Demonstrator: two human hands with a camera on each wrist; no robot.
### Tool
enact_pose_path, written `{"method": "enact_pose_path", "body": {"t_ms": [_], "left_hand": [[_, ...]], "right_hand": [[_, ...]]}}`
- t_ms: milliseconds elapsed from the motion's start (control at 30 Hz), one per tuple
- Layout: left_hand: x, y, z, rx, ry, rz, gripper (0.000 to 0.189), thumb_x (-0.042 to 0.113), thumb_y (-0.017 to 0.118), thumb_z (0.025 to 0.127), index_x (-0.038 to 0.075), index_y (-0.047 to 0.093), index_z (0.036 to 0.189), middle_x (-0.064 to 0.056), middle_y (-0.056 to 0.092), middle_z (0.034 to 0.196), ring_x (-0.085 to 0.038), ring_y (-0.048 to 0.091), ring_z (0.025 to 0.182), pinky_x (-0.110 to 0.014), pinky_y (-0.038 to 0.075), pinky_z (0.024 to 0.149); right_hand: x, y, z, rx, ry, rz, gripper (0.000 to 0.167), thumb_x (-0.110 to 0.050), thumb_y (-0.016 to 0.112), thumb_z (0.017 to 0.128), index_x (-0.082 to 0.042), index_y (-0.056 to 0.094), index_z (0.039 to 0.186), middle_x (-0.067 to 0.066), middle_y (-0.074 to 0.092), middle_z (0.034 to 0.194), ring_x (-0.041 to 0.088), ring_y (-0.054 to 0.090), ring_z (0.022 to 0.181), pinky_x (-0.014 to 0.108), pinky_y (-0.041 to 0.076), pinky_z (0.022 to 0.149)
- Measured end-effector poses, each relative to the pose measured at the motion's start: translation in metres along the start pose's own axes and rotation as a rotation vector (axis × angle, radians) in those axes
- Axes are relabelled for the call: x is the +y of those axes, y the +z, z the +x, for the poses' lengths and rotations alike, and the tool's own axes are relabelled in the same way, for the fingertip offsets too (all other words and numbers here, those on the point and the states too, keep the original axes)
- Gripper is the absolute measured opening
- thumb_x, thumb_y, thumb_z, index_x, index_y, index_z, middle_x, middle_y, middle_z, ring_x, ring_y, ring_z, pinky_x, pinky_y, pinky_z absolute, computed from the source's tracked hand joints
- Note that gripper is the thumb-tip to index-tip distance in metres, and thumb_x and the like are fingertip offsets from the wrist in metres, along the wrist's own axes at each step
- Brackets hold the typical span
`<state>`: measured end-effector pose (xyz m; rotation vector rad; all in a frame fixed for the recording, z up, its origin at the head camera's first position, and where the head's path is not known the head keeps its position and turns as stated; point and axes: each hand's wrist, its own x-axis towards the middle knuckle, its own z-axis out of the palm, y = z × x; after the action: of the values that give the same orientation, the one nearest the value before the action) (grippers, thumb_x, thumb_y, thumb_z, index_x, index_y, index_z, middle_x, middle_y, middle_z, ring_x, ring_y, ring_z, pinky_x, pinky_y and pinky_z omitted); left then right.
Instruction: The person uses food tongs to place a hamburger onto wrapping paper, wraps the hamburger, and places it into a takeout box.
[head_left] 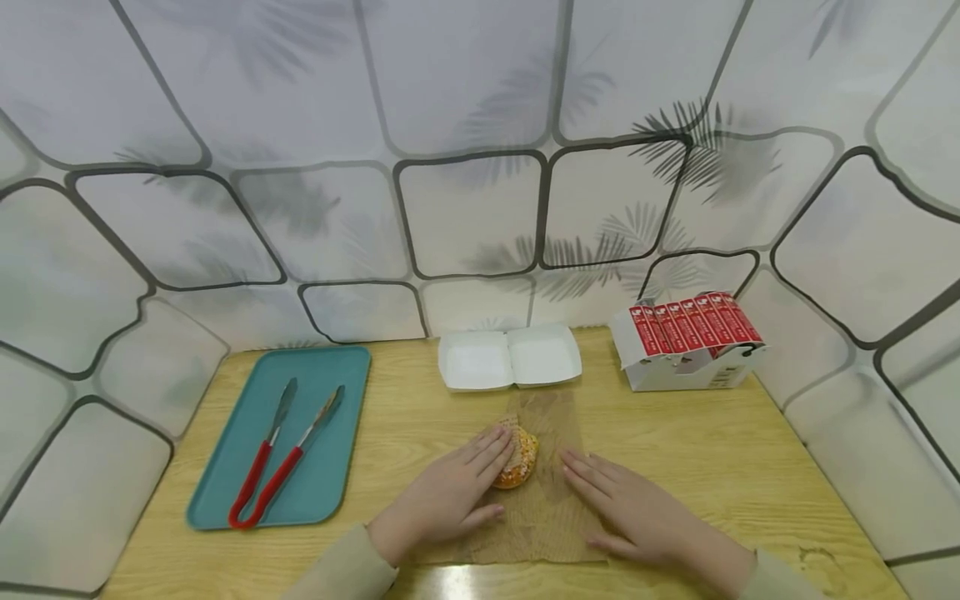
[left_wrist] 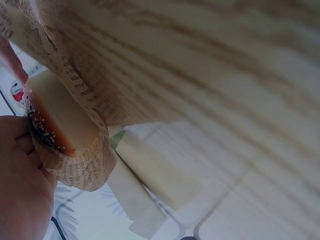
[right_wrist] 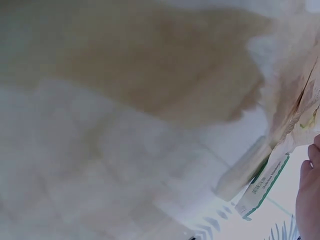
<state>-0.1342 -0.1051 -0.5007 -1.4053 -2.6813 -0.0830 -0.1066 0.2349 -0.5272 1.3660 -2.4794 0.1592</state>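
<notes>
Cataloguing from my distant seat, I am listing two hands and what is lying about them.

Left hand (head_left: 450,498): resting with fingers fairly straight over a folded flap of paper (head_left: 536,533); it is pressing lightly, as I am judging it, and is not curling round anything.

Bun (head_left: 526,463): sitting partly beneath that flap and the left fingertips, ahead and to the right of the left palm, its seeded top showing on the side away from that palm.

Right hand (head_left: 630,508): resting with fingers straight, fingertips lying on the right part of the paper and pointing toward the bun; it is holding nothing.

Governing relation: the bun is lying to the left of the right fingertips, with bare paper stretching between. I am counting the left hand as nearer. From above the bun is looking roundish, so I am finding no long axis; the paper is running lengthwise, away from both hands.

Box (head_left: 476,367): standing unfolded, ahead of both hands and past the bun.

Tray (head_left: 322,483): lying left of the left hand, bearing tongs (head_left: 277,479) whose red handles are pointing nearward.

Carton (head_left: 667,377): standing ahead and rightward of the right hand, containing red packs (head_left: 693,325).
</notes>
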Motion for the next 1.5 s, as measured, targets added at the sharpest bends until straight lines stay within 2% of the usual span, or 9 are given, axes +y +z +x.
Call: {"method": "enact_pose_path", "body": {"t_ms": [367,433,567,667,767,867,1067,1300,1500], "left_hand": [[-0.001,0.0,0.001,-0.041,-0.012,-0.031,0.081,0.053,0.05,0.109,0.002,0.026,0.167,-0.015,0.023,0.177,-0.03,0.021,0.165,-0.039,0.028,0.134],[-0.001,0.0,0.001,-0.047,-0.012,-0.033,0.081,0.053,0.05,0.109,0.002,0.026,0.168,-0.015,0.023,0.177,-0.03,0.021,0.165,-0.039,0.028,0.134],[-0.001,0.0,0.001,-0.056,-0.015,-0.037,0.082,0.053,0.05,0.109,0.002,0.025,0.168,-0.015,0.022,0.177,-0.03,0.021,0.165,-0.039,0.028,0.134],[-0.001,0.0,0.001,-0.059,-0.015,-0.035,0.082,0.053,0.05,0.109,0.002,0.025,0.168,-0.015,0.022,0.177,-0.029,0.021,0.165,-0.039,0.027,0.134],[-0.001,0.0,0.001,-0.055,-0.012,-0.034,0.082,0.054,0.05,0.109,0.002,0.025,0.168,-0.015,0.022,0.177,-0.029,0.021,0.165,-0.039,0.027,0.134],[-0.001,0.0,0.001,-0.05,-0.012,-0.038,0.082,0.053,0.05,0.109,0.002,0.025,0.168,-0.015,0.022,0.177,-0.03,0.022,0.165,-0.039,0.028,0.134],[-0.001,-0.001,0.001,-0.046,-0.013,-0.04,0.08,0.052,0.049,0.11,0.002,0.025,0.168,-0.015,0.022,0.177,-0.03,0.022,0.165,-0.039,0.029,0.134],[0.0,-0.003,0.0,-0.049,-0.01,-0.027,0.081,0.052,0.05,0.109,0.001,0.026,0.167,-0.015,0.023,0.176,-0.031,0.023,0.165,-0.039,0.029,0.134],[0.0,-0.003,0.0,-0.026,0.006,-0.022,0.082,0.052,0.052,0.108,0.001,0.027,0.167,-0.016,0.025,0.176,-0.03,0.024,0.165,-0.039,0.029,0.134]], "right_hand": [[-0.008,-0.008,-0.018,-0.045,-0.05,-0.004,0.092,-0.068,0.066,0.095,-0.004,0.047,0.159,0.012,0.047,0.166,0.029,0.053,0.146,0.018,-0.002,0.135],[-0.009,-0.009,-0.019,-0.058,-0.054,-0.006,0.089,-0.066,0.065,0.097,-0.005,0.047,0.159,0.012,0.046,0.167,0.03,0.053,0.146,0.018,-0.003,0.135],[-0.01,-0.009,-0.02,-0.053,-0.071,-0.021,0.071,-0.05,0.065,0.103,-0.006,0.05,0.157,0.01,0.049,0.165,0.029,0.056,0.144,0.019,-0.003,0.135],[-0.009,-0.008,-0.018,-0.019,-0.1,-0.049,0.054,-0.038,0.059,0.108,-0.007,0.056,0.153,0.008,0.055,0.161,0.028,0.061,0.139,0.021,-0.001,0.136],[-0.007,-0.006,-0.017,0.02,-0.13,-0.074,0.044,-0.032,0.045,0.114,-0.008,0.061,0.148,0.007,0.061,0.155,0.026,0.066,0.134,0.022,0.0,0.137],[-0.006,-0.007,-0.015,0.046,-0.153,-0.088,0.044,-0.028,0.034,0.118,-0.01,0.064,0.144,0.005,0.065,0.151,0.022,0.069,0.13,0.022,0.002,0.137],[-0.005,-0.008,-0.011,0.116,-0.197,-0.073,0.052,-0.022,0.023,0.118,-0.011,0.07,0.137,0.003,0.071,0.142,0.018,0.072,0.124,0.022,0.008,0.137],[0.002,-0.006,0.0,0.271,-0.257,0.01,0.05,-0.014,0.027,0.118,-0.006,0.076,0.123,0.005,0.078,0.128,0.017,0.075,0.114,0.021,0.03,0.13],[0.004,-0.009,0.01,0.334,-0.26,0.01,0.048,-0.013,0.03,0.118,-0.006,0.077,0.121,0.004,0.08,0.124,0.015,0.076,0.109,0.021,0.03,0.13]]}}
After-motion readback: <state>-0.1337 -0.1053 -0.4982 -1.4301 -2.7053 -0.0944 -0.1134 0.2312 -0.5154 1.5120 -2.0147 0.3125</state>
